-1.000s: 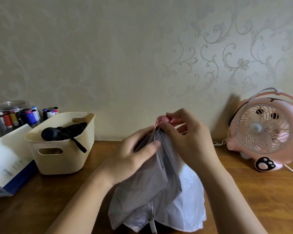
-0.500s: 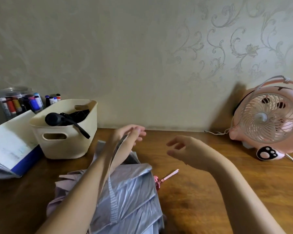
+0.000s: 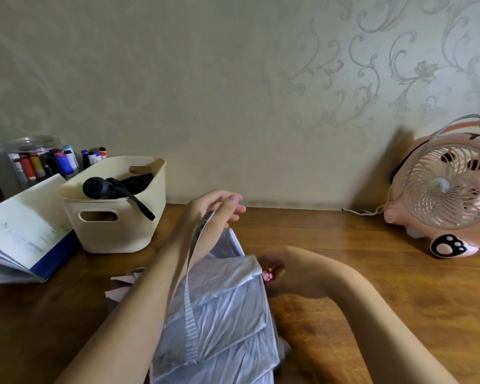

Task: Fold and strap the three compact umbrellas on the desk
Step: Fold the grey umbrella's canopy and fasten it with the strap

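A pale grey compact umbrella (image 3: pixel 227 314) lies folded in flat pleats on the wooden desk (image 3: pixel 372 273), its pink tip (image 3: pixel 268 274) pointing right. My left hand (image 3: pixel 219 209) pinches the end of the umbrella's long strap (image 3: pixel 190 328) and holds it lifted above the fabric. Beside the tip, my right hand (image 3: pixel 276 266) is bent down with its fingers curled at the pink end. A black folded umbrella (image 3: pixel 108 187) sits in the cream basket (image 3: pixel 117 236), its strap hanging over the rim. No third umbrella shows.
A pink desk fan (image 3: pixel 441 195) stands at the right by the wall, its cable trailing left. An open book (image 3: pixel 25 231) and a jar of markers (image 3: pixel 36 162) sit left of the basket. The wall closes off the desk's far edge.
The umbrella went from held upright in both hands to lying flat. My left hand drew the strap upward. My right hand dropped from mid-air to the pink tip.
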